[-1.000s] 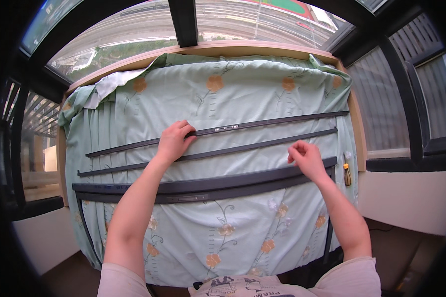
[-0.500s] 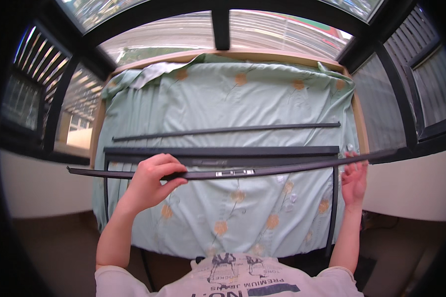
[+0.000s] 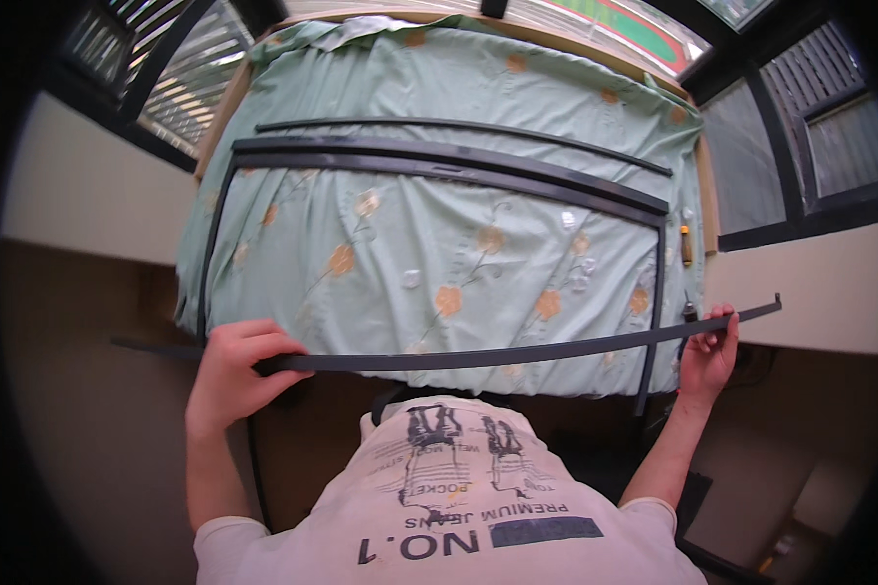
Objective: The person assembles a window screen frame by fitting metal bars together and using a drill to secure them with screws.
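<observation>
A long dark strip-like bar (image 3: 498, 353), looking bowed in this view, spans crosswise over the near edge of the cloth-covered table, close to my body. My left hand (image 3: 242, 375) is closed round it left of the middle, thumb beneath and fingers on top. Toward the bar's right end my right hand (image 3: 709, 359) pinches it with thumb and fingers. A small bent tab sticks up at that right tip. Beyond the bar lies a dark frame (image 3: 439, 168) with a wide far crossbar and a thin leg on each side. A separate thin dark rod (image 3: 458, 132) rests behind it.
A pale green cloth (image 3: 380, 244) with orange flowers covers the table, wrinkled throughout. Small clear plastic pieces (image 3: 582, 275) lie on it. At the right edge are a yellow-handled tool (image 3: 686, 246) and a dark tool (image 3: 691, 310). Dark-framed windows (image 3: 741, 156) surround the far side.
Both hands have drawn the bar toward my body, and it has turned so its silvery fittings no longer show. My right hand now grips it with curled fingers. The view has tilted downward.
</observation>
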### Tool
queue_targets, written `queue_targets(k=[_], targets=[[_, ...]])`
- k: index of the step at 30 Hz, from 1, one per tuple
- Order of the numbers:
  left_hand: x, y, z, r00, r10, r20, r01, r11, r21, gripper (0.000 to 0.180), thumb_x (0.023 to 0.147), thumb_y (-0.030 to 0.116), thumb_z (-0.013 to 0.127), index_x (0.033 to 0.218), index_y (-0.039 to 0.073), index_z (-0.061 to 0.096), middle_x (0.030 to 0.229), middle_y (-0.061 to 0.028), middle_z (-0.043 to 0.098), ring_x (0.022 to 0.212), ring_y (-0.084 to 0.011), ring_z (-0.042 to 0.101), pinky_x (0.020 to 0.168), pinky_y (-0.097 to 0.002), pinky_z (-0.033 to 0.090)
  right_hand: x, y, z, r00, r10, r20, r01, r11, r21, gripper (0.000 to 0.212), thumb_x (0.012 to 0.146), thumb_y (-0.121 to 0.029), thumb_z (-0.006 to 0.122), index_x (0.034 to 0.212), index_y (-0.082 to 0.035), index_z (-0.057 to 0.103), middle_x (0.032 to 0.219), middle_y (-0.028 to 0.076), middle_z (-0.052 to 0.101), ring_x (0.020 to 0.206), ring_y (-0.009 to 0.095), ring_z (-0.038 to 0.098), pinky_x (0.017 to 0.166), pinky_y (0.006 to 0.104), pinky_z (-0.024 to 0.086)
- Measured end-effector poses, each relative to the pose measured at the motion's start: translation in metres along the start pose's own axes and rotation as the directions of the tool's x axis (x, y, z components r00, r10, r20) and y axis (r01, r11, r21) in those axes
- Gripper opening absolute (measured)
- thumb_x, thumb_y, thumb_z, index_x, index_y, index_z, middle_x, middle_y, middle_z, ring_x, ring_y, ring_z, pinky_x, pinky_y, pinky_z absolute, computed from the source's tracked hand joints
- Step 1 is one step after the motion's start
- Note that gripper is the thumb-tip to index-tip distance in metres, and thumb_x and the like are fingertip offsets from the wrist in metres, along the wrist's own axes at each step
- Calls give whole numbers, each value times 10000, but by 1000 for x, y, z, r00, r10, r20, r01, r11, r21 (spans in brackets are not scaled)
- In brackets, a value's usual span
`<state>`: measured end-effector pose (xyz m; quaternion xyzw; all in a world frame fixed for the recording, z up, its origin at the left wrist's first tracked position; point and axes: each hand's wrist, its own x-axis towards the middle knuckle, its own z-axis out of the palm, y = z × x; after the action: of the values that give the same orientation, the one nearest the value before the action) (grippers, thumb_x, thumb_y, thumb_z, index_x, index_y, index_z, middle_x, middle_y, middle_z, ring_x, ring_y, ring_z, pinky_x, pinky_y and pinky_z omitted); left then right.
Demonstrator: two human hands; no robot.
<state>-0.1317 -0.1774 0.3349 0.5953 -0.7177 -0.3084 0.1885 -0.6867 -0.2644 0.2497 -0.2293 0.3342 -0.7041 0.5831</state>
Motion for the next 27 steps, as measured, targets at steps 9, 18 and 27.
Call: queue_targets(k=[9, 18, 27], targets=[[-80, -39, 37, 981, 186, -60, -168, 960, 224, 218, 726, 187, 755, 890, 80, 658, 793, -41, 617, 725, -239, 616, 619, -343, 502, -117, 75, 13, 862, 450, -233, -492, 853, -171, 318, 1008, -340, 457, 950, -65, 605, 869, 77, 639, 665, 128, 578, 590, 206, 514], [-174, -90, 128, 924, -332, -188, 103, 691, -715, 273, 797, 138, 736, 1043, 82, 633, 998, -71, 635, 825, -172, 636, 721, -300, 523, -162, 72, 3, 922, 317, -223, -361, 911, -198, 324, 1006, -324, 475, 930, -52, 632, 841, 56, 646, 700, 142, 588, 646, 242, 516], [-160, -123, 137, 871, -479, -113, -207, -149, -967, 421, 1003, 169, 486, 1405, 91, 391, 1363, -89, 521, 1226, -237, 542, 977, -379, 496, -193, 67, 14, 921, 293, -256, -346, 919, -191, 388, 1006, -368, 435, 969, -37, 633, 914, 118, 669, 840, 192, 621, 698, 266, 507]])
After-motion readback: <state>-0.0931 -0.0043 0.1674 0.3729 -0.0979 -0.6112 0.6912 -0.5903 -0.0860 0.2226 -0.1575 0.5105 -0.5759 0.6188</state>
